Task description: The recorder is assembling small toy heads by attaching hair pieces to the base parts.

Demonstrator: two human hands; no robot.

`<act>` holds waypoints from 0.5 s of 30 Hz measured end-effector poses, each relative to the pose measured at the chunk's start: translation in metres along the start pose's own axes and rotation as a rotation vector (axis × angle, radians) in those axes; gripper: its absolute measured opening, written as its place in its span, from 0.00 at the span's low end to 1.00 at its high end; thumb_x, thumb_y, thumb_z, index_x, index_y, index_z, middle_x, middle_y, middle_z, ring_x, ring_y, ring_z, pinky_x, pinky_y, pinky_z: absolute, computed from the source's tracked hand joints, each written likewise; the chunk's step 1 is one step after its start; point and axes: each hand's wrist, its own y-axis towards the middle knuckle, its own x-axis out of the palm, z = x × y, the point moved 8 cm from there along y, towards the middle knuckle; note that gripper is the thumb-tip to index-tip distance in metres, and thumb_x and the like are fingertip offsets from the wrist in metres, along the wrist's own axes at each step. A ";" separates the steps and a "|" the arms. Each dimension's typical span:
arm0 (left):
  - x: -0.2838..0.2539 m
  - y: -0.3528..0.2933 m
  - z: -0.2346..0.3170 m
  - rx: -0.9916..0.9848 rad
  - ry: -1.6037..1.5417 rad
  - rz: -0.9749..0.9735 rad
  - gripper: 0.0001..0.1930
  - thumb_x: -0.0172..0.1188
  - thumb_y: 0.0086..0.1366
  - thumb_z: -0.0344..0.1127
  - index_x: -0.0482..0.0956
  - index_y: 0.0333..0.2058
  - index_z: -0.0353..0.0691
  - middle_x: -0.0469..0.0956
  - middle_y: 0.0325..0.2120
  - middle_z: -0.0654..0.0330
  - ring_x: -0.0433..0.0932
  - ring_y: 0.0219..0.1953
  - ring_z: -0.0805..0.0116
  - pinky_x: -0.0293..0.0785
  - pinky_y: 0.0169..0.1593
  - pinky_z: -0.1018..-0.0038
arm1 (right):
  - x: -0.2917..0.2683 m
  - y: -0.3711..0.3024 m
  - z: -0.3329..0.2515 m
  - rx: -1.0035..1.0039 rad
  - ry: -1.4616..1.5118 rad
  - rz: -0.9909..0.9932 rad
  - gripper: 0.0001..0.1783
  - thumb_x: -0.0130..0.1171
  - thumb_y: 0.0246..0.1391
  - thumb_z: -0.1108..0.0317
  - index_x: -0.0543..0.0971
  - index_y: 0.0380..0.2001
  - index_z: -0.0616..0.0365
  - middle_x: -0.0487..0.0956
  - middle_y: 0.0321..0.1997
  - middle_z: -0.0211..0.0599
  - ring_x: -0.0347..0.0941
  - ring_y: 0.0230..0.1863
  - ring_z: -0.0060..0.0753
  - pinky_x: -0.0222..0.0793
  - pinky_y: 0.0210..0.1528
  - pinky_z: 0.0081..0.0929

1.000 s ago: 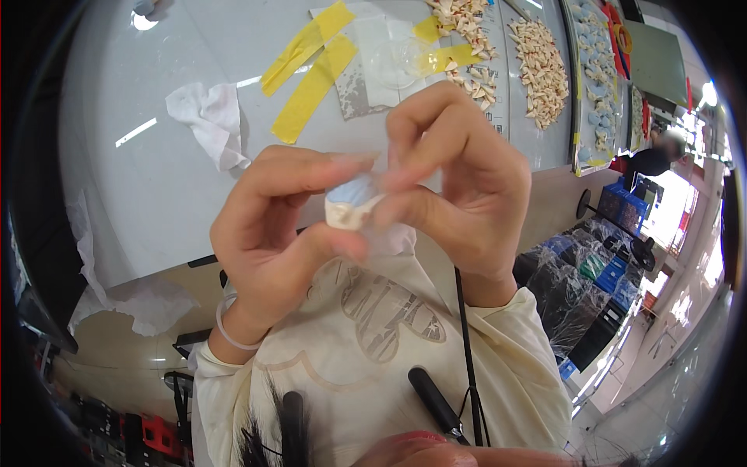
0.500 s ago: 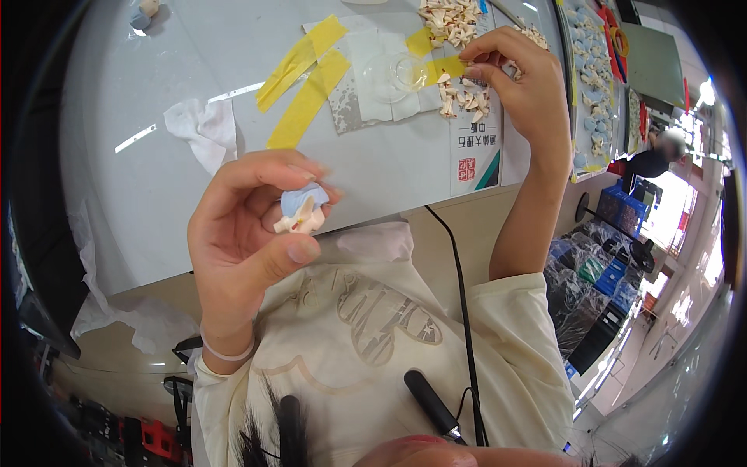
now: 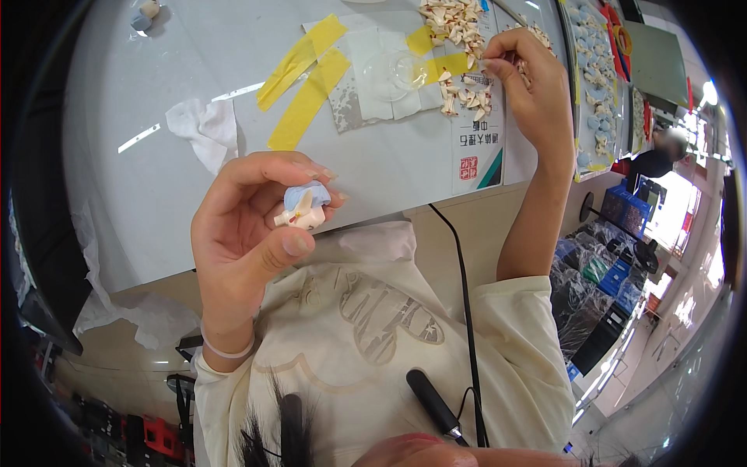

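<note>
My left hand [image 3: 233, 214] is closed round a small figurine head [image 3: 305, 205] with a pale blue top and a cream lower part, held between thumb and fingers above the table's near edge. On the right, my right hand [image 3: 537, 89] is pinched, thumb against fingers; whatever it may hold is too small to make out. Its fingertips hover beside a small group of cream pointed pieces [image 3: 469, 98] with reddish ends. Just beyond lies a larger heap of similar pieces [image 3: 454, 27].
A clear round dish [image 3: 405, 74] stands on white paper, beside yellow tape strips [image 3: 310, 101]. A crumpled white cloth [image 3: 204, 128] lies to the left. Another blue-and-cream piece [image 3: 145, 15] sits far left. At right is a tray of blue-and-cream parts [image 3: 597, 117]. A black cable [image 3: 459, 272] hangs in front of me.
My right hand has shifted a little to the right, away from the small group of pieces. The figurine head in my left hand has turned slightly.
</note>
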 end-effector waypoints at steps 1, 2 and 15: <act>0.000 0.000 0.001 0.007 0.005 -0.001 0.26 0.63 0.49 0.49 0.67 0.37 0.34 0.69 0.34 0.55 0.73 0.33 0.67 0.69 0.35 0.79 | -0.003 0.000 -0.001 -0.009 -0.022 0.034 0.04 0.52 0.42 0.80 0.72 0.26 0.64 0.73 0.24 0.35 0.69 0.26 0.28 0.63 0.31 0.20; -0.001 0.000 0.001 0.006 0.006 0.001 0.26 0.63 0.49 0.49 0.67 0.37 0.34 0.69 0.34 0.55 0.73 0.33 0.67 0.69 0.35 0.79 | -0.003 -0.001 -0.001 -0.010 -0.021 0.033 0.04 0.52 0.42 0.80 0.72 0.26 0.64 0.73 0.24 0.35 0.69 0.26 0.28 0.63 0.31 0.20; 0.005 -0.001 -0.009 -0.053 -0.189 -0.156 0.20 0.57 0.56 0.30 0.64 0.45 0.26 0.70 0.39 0.53 0.72 0.44 0.63 0.69 0.44 0.77 | -0.008 -0.028 -0.022 0.054 0.346 0.063 0.06 0.55 0.38 0.83 0.77 0.25 0.66 0.75 0.26 0.33 0.69 0.29 0.21 0.63 0.34 0.15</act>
